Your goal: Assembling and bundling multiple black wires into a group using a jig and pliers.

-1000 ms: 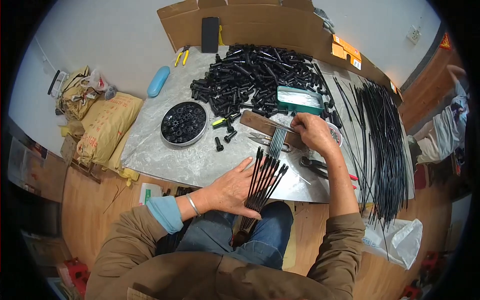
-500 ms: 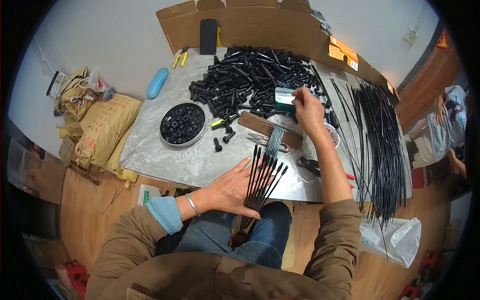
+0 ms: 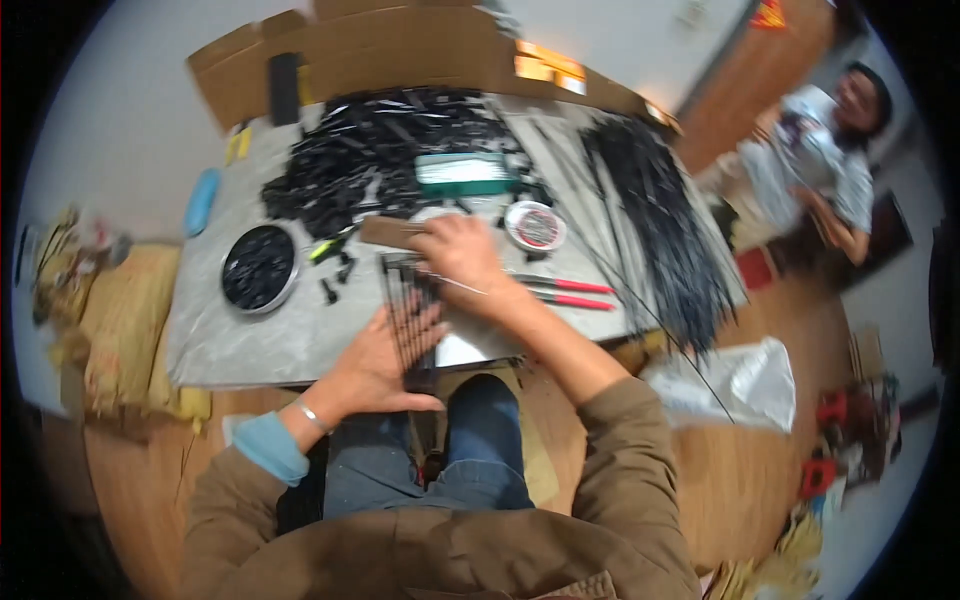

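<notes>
My left hand (image 3: 385, 360) is by the near table edge, fingers stretched and thumb pointing right. Several thin black rods (image 3: 402, 325) fan across its fingers. My right hand (image 3: 462, 262) reaches over the upper ends of these rods, its fingers curled and blurred. A thin silvery strip (image 3: 462, 287) shows along its lower side; what the fingertips hold is hidden. Just past them lies a brown wooden block (image 3: 385, 231), its right part covered by the hand. Beyond is a green box (image 3: 465, 182) with a pale, shiny top. A white tub of small coloured pieces (image 3: 537, 228) stands to the right.
A heap of black tubular parts (image 3: 370, 140) covers the back. A bowl of black pieces (image 3: 258, 268) and a blue case (image 3: 201, 203) lie left. Red-handled pliers (image 3: 565, 291) and a bundle of long black rods (image 3: 660, 220) lie right. Another person (image 3: 825, 150) sits beyond.
The view has swung right, so the table sits further left. My right hand has come from the green box back to the rods near my left hand. More of the other person shows.
</notes>
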A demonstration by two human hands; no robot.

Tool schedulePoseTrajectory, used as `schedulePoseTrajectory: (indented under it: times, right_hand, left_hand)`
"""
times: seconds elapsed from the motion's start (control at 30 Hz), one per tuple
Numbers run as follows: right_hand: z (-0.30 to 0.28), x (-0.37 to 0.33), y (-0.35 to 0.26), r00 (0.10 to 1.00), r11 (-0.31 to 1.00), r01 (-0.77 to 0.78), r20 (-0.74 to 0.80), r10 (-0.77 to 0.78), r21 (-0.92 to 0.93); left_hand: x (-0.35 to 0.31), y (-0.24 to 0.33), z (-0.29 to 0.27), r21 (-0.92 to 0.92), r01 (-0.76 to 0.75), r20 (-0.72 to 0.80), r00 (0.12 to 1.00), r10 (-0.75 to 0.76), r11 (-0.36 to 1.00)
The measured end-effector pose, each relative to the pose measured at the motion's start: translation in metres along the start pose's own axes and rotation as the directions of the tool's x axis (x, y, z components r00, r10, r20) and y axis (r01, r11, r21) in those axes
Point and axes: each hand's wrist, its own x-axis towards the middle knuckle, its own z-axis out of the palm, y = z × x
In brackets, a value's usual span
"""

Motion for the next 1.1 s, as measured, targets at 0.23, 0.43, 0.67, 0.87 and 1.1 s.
schedulePoseTrajectory:
  times: [0.23,0.43,0.67,0.87,1.1]
  right_hand:
    - [-0.008,-0.037,-0.012,0.979,0.987,0.154,0.143,-0.146,-0.052]
    - [-0.011,-0.037,-0.006,0.947,0.911,0.319,0.137,-0.292,-0.263]
    - [-0.06,-0.022,-0.027,0.989,0.989,0.145,0.034,-0.145,0.008]
    - [-0.086,-0.065,-0.149,0.81,0.068,-0.507,0.502,-0.301,0.859]
    - [-0.05,-0.13,-0.14,0.552,0.015,-0.807,0.764,-0.333,0.59]
  left_hand:
    - [0.008,0.01,0.0,0.03,-0.059,-0.031,0.998,0.06,0.998]
    - [0.003,0.007,0.008,0.029,-0.105,-0.053,0.993,0.106,0.994]
    - [-0.001,0.045,-0.087,0.1,-0.173,-0.114,0.976,0.184,0.98]
    - [0.006,0.084,-0.176,-0.22,-0.023,-0.54,0.836,-0.102,0.975]
    - [-0.095,0.061,-0.099,-0.495,0.682,0.409,0.73,-0.548,0.538]
